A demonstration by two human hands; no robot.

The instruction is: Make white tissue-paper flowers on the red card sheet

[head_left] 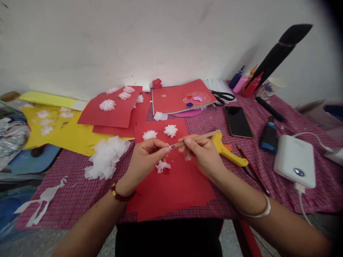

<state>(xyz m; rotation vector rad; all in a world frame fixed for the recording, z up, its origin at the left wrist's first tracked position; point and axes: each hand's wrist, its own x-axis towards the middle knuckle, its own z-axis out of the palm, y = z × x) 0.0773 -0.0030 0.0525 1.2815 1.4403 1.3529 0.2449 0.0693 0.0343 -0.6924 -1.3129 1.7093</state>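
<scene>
Checkered red table (80, 200) here: right hand (205, 155) grips a thin wooden paintbrush (197, 139), pale handle, while left hand (146, 157) fingers (160, 150) pinch its dark, bluish tip over red paper (174, 189).

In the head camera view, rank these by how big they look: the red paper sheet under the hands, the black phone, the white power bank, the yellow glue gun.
1. Red paper sheet, clearly largest.
2. White power bank.
3. Black phone and yellow glue gun: too close to rank; a hand hides part of the gun.
</scene>
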